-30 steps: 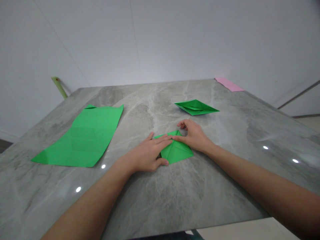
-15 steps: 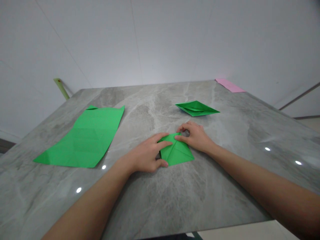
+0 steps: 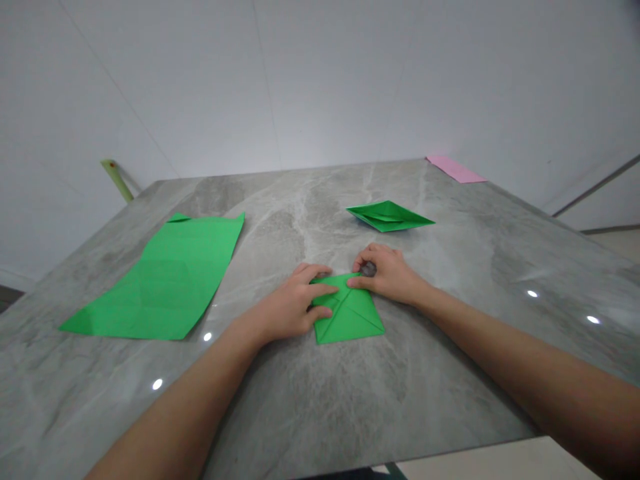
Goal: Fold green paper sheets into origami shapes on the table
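A small square of folded green paper [image 3: 351, 321] with diagonal creases lies flat on the table in front of me. My left hand [image 3: 299, 303] rests on its left side, fingers spread over the surface and thumb on the left edge. At the far edge, my right hand [image 3: 384, 272] pinches the paper between thumb and fingertips. Part of the far left of the square is hidden under the left fingers. Just beyond the right hand sits a pointed green folded paper shape [image 3: 391, 217], which neither hand touches.
A large green paper sheet [image 3: 173, 280] with curled corners lies at the left of the grey marbled table [image 3: 320, 413]. Pink paper [image 3: 456, 169] lies at the back right edge by the wall. A light green strip [image 3: 117, 181] stands beyond the back left edge.
The folded square has turned slightly and its near edge is closer to me. My left thumb has moved from the near corner up onto the left edge. The right hand keeps its pinch.
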`<act>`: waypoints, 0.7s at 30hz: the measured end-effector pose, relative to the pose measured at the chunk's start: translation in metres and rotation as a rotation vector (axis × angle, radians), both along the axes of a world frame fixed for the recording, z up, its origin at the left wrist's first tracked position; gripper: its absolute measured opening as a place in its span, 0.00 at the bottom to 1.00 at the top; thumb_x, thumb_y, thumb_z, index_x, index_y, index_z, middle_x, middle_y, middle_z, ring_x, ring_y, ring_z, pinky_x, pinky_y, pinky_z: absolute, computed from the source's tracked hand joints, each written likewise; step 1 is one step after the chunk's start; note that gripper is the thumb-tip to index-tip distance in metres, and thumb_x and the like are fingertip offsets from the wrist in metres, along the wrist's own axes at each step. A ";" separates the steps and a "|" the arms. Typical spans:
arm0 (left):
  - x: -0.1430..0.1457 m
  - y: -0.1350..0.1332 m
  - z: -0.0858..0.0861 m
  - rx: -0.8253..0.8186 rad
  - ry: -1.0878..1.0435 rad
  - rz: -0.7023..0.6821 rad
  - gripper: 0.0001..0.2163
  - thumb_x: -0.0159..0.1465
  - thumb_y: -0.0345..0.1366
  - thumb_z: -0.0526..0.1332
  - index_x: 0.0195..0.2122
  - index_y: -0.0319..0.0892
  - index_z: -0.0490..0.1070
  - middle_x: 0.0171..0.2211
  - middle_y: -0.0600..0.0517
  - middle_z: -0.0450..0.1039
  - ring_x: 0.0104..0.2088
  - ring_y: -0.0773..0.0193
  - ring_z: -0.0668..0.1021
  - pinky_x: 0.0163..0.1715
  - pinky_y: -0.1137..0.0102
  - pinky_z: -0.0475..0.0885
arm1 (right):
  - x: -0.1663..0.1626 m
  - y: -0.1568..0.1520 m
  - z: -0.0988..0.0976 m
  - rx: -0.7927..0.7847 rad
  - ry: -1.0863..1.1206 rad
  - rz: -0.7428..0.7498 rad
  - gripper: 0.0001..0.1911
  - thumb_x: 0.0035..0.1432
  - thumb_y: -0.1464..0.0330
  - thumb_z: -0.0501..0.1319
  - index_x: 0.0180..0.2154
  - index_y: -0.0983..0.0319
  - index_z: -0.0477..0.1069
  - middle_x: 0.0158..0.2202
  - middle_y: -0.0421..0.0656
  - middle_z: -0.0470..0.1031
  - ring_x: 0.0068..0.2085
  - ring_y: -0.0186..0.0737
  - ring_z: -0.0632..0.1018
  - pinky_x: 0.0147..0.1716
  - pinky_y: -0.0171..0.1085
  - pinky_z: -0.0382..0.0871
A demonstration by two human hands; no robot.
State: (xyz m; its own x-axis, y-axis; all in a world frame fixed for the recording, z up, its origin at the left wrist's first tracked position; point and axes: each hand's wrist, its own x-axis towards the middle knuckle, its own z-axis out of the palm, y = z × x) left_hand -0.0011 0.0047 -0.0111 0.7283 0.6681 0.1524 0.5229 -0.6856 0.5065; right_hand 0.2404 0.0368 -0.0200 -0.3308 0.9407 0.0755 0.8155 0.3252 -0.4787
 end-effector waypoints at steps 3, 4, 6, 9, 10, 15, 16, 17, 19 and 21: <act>0.001 0.002 0.001 0.026 0.015 -0.001 0.18 0.60 0.34 0.69 0.52 0.41 0.75 0.57 0.42 0.68 0.58 0.51 0.69 0.59 0.54 0.65 | 0.000 0.001 -0.001 0.014 0.004 -0.006 0.13 0.50 0.57 0.70 0.34 0.58 0.75 0.38 0.43 0.74 0.46 0.50 0.74 0.47 0.50 0.59; 0.001 0.002 0.002 0.027 0.019 -0.004 0.18 0.60 0.34 0.69 0.52 0.42 0.74 0.56 0.43 0.69 0.57 0.51 0.69 0.59 0.54 0.66 | 0.000 0.002 -0.001 0.021 0.012 -0.008 0.13 0.50 0.57 0.70 0.34 0.58 0.75 0.38 0.43 0.75 0.45 0.50 0.74 0.47 0.49 0.60; 0.001 0.003 0.003 0.026 0.025 -0.008 0.18 0.59 0.33 0.70 0.52 0.41 0.74 0.55 0.43 0.70 0.56 0.52 0.70 0.58 0.56 0.66 | 0.001 0.004 -0.002 0.025 0.039 -0.017 0.13 0.49 0.58 0.70 0.33 0.59 0.74 0.37 0.43 0.75 0.43 0.48 0.75 0.45 0.47 0.61; 0.001 0.004 0.004 0.019 0.019 -0.005 0.19 0.58 0.33 0.70 0.51 0.42 0.74 0.55 0.44 0.70 0.56 0.53 0.70 0.58 0.56 0.66 | 0.002 0.007 -0.004 0.001 0.095 -0.048 0.12 0.48 0.60 0.70 0.31 0.60 0.73 0.35 0.42 0.76 0.39 0.45 0.76 0.41 0.43 0.64; 0.001 0.004 0.004 0.018 0.016 -0.003 0.18 0.58 0.32 0.70 0.50 0.42 0.74 0.55 0.45 0.70 0.56 0.53 0.70 0.58 0.56 0.66 | 0.002 0.009 -0.004 -0.007 0.113 -0.061 0.12 0.48 0.61 0.70 0.31 0.60 0.72 0.34 0.42 0.76 0.38 0.44 0.76 0.39 0.42 0.65; 0.001 0.001 0.007 0.024 0.040 0.003 0.18 0.60 0.34 0.68 0.52 0.43 0.73 0.56 0.45 0.69 0.56 0.52 0.70 0.58 0.56 0.65 | 0.003 0.012 -0.007 0.007 0.152 -0.097 0.06 0.53 0.66 0.65 0.30 0.61 0.71 0.28 0.41 0.75 0.31 0.40 0.74 0.32 0.38 0.63; 0.000 0.000 0.008 0.031 0.047 0.005 0.18 0.60 0.34 0.68 0.52 0.43 0.73 0.56 0.45 0.68 0.56 0.52 0.70 0.58 0.55 0.65 | 0.003 0.011 -0.007 0.021 0.157 -0.098 0.05 0.54 0.67 0.64 0.30 0.61 0.71 0.28 0.41 0.74 0.31 0.40 0.74 0.32 0.38 0.63; 0.000 -0.001 0.009 0.040 0.053 0.007 0.18 0.61 0.35 0.67 0.53 0.44 0.72 0.55 0.45 0.68 0.55 0.52 0.70 0.58 0.55 0.66 | 0.003 0.011 -0.007 0.035 0.162 -0.099 0.04 0.55 0.67 0.62 0.31 0.61 0.71 0.28 0.41 0.74 0.30 0.39 0.73 0.31 0.38 0.63; 0.001 -0.005 0.010 0.066 0.066 0.015 0.19 0.62 0.37 0.66 0.54 0.44 0.72 0.54 0.44 0.68 0.54 0.51 0.70 0.57 0.55 0.66 | 0.002 0.008 -0.006 0.063 0.177 -0.105 0.05 0.57 0.67 0.60 0.32 0.61 0.71 0.29 0.41 0.74 0.31 0.39 0.73 0.31 0.38 0.63; 0.002 -0.008 0.010 0.087 0.083 0.030 0.19 0.62 0.39 0.65 0.54 0.43 0.72 0.52 0.43 0.68 0.53 0.51 0.70 0.56 0.55 0.67 | 0.001 0.006 -0.006 0.091 0.172 -0.096 0.07 0.56 0.65 0.61 0.35 0.61 0.72 0.31 0.43 0.74 0.33 0.41 0.74 0.33 0.39 0.64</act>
